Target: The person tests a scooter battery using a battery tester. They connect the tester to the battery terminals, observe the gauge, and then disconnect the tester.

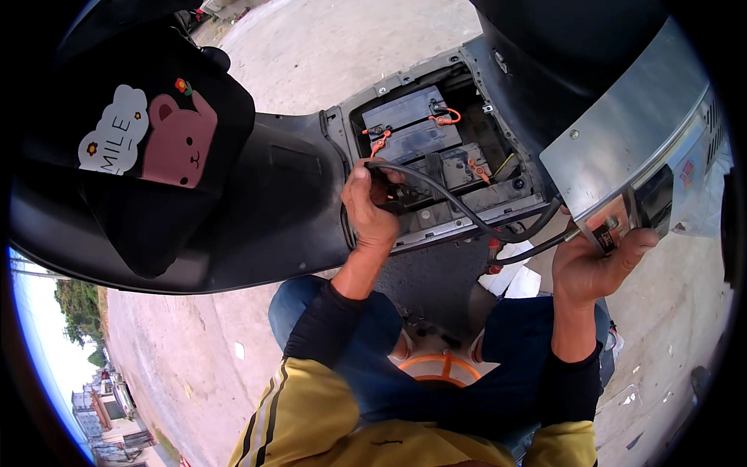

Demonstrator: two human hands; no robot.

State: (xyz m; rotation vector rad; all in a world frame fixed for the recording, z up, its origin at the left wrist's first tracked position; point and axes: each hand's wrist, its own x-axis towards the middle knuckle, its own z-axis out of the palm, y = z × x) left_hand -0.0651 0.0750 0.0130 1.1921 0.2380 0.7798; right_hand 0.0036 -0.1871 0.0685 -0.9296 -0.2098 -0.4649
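Gripping the thick black rubber cable (436,194), the left hand (369,210) reaches into the open battery compartment (436,148) of a black scooter. To its right, the right hand (595,268) clasps the silver metal box's (630,140) lower corner, seemingly where the cable ends.

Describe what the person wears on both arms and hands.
Both forearms are covered by snug black sleeves ending at the wrists. Over them, at the upper arms, sits a loose yellow jacket with dark stripes down the left sleeve. The left hand and right hand are bare: no gloves. No rings, watch or wristband are visible.
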